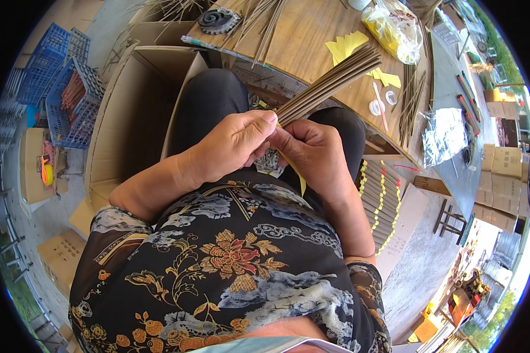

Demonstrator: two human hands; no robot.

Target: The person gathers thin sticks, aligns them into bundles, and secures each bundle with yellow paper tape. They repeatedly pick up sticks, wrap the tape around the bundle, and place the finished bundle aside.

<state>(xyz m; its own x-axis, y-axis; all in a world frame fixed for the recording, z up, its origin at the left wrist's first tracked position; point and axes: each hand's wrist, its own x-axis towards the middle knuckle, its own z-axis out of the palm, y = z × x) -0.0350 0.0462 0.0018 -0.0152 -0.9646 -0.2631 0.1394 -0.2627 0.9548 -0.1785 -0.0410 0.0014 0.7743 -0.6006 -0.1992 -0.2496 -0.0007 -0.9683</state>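
A bundle of thin brown incense sticks (333, 79) slants up and to the right over my lap, toward the table. Its lower end is wrapped in my fingers. My left hand (235, 141) closes on that end, thumb pressed along it. Against the same end, the thumb and bent fingers of my right hand (318, 154) pinch a narrow yellow strip (299, 176), whose tail hangs below. How far the strip goes round the sticks is hidden by my fingers. Several yellow paper pieces (346, 48) lie on the wooden table (309, 20) beyond the bundle.
An open cardboard box (138, 112) stands at my left, with blue plastic crates (70, 117) beyond it. On the table are a clear plastic bag (397, 32), loose sticks (415, 103) and a white-handled tool (380, 106). Yellow-banded bundles (378, 203) lie low at my right.
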